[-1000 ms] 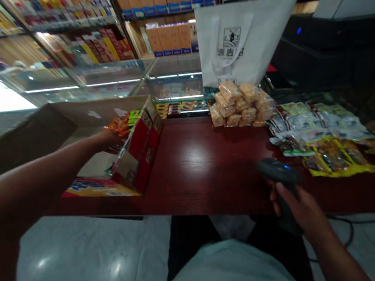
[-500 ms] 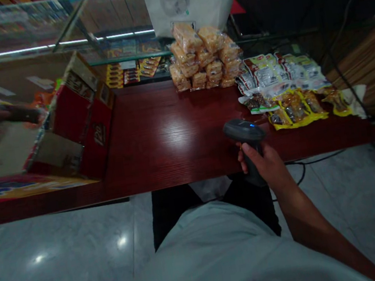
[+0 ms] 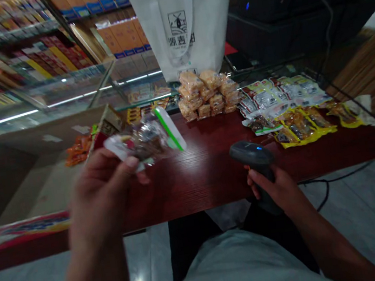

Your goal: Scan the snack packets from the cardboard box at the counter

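My left hand (image 3: 109,180) is closed on one end of a clear snack packet (image 3: 152,138) with a green-and-white edge and dark contents, somewhat blurred. It holds the packet above the counter, at the right end of the cardboard box (image 3: 43,192). In my right hand (image 3: 275,186) is a black barcode scanner (image 3: 253,154) with a small blue light, its handle gripped and its head over the counter's near edge. Orange packets (image 3: 78,150) lie inside the box. To the right of the scanner, vacuum-packed snacks (image 3: 282,93) lie in rows, with yellow-edged packets (image 3: 305,125) at the front.
Wrapped cakes (image 3: 207,95) are stacked at the counter's back, before a white paper bag (image 3: 187,23). Glass display cases (image 3: 70,90) stand behind the box. Black equipment (image 3: 296,21) fills the back right. A cable (image 3: 325,190) hangs below the reddish-brown counter (image 3: 193,177).
My left hand has come out of the box and moved right, now with the snack packet in it. The view has tilted up. My right hand keeps hold of the scanner.
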The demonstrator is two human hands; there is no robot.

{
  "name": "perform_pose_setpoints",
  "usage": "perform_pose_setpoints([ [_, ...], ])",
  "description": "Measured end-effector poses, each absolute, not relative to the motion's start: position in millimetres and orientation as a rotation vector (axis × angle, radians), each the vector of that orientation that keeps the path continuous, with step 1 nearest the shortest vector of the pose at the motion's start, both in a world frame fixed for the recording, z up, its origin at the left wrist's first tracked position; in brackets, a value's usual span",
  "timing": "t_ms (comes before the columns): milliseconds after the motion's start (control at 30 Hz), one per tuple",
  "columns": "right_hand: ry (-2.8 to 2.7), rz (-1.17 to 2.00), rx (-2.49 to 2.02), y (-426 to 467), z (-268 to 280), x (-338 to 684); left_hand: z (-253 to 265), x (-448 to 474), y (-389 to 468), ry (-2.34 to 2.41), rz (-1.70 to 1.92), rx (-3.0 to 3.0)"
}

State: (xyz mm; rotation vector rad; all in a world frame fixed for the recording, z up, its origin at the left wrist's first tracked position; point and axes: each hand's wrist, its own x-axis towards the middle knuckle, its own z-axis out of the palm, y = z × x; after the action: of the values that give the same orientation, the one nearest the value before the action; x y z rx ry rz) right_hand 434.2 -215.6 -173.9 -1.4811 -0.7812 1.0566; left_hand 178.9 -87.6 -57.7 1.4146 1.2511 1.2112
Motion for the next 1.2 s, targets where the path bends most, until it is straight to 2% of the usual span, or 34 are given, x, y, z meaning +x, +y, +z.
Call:
perform_pose_setpoints([
  [233, -0.698, 0.966, -1.439, -205, -140, 410, -112, 222, -113, 1.045, 0.854, 1.235],
  [433, -0.57, 0.926, -1.343, -195, -133, 408, -118, 233, -124, 1.038, 0.727, 1.089],
  [633, -0.553, 0.954, -1.311, -192, -146, 407, -121, 238, -126, 1.054, 0.819, 0.84],
  [800, -0.629, 0.85, -1.414, -200, -145, 411, -132, 230, -111, 1.113, 0.98, 0.912],
  [1200, -0.935, 0.96, -1.528, -227, -129, 405, -137, 224, -94, 1.184, 1.076, 1.216],
])
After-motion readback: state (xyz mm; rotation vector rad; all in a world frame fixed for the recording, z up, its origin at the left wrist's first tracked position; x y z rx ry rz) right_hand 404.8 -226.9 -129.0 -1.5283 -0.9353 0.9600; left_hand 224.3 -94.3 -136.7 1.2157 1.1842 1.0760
